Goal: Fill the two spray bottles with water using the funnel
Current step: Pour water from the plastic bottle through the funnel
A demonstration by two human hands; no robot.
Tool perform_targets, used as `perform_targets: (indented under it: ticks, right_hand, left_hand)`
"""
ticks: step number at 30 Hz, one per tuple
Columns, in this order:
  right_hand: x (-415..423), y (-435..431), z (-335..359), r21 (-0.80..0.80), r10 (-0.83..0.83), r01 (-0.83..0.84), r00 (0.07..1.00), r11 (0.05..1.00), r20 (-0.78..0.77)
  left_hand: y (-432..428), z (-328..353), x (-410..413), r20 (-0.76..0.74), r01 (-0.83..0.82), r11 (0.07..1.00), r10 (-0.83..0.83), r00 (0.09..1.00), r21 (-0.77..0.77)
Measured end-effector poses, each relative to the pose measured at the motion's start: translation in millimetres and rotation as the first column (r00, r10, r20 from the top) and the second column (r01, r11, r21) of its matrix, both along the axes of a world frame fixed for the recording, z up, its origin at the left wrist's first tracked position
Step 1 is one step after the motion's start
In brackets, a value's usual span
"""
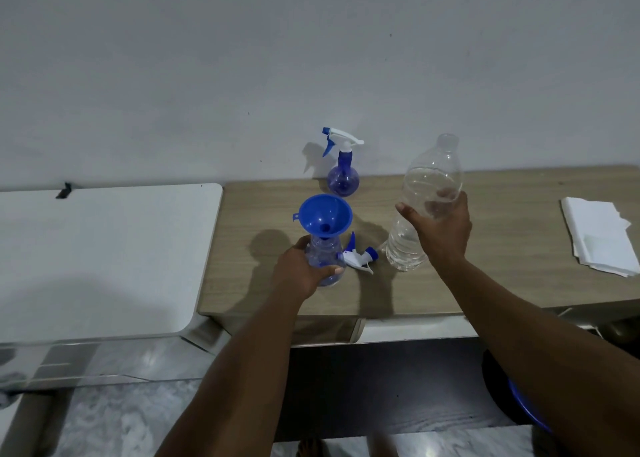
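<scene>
A blue funnel (325, 215) stands in the neck of an open, clear-blue spray bottle (320, 254) near the wooden table's front. My left hand (300, 272) wraps around that bottle's body. Its white and blue trigger head (358, 257) lies on the table just to the right. My right hand (438, 226) grips a large clear water bottle (424, 193) around its middle, upright and slightly tilted, cap off, its base at the table. A second blue spray bottle (343, 176), trigger head on, stands at the back by the wall.
The wooden table (502, 283) abuts a grey wall. A folded white cloth (601, 236) lies at its right end. A white table (104, 255) stands to the left, a little lower. A dark stool with a blue rim (519, 397) sits under the table's right side.
</scene>
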State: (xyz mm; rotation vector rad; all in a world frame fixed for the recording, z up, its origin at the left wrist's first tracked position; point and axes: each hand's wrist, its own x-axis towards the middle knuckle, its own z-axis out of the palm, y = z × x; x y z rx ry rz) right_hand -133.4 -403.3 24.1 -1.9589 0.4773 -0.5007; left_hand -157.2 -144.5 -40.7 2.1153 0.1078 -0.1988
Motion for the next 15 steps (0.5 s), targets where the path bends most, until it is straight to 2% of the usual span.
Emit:
perform_targets:
  ticks: [4,8,11,15]
  right_hand:
    - [-1,-3,18,-0.108,0.165,-0.166,0.986,0.98,-0.019]
    - [2,-3,45,-0.207,0.33,-0.334,0.943,0.92,-0.054]
    - [8,-5,67,-0.307,0.45,-0.472,0.882,0.827,-0.144]
    - [15,-10,91,-0.331,0.587,-0.66,0.751,0.674,-0.302]
  left_hand:
    - [0,-2,1,0.014,0.001,1.0,-0.001,1.0,0.001]
    - [1,-3,1,-0.005,-0.006,1.0,0.006,1.0,-0.008]
    - [1,-3,1,-0.004,-0.01,1.0,0.01,1.0,-0.01]
    - [2,-1,-1,0.011,-0.005,1.0,0.005,1.0,-0.02]
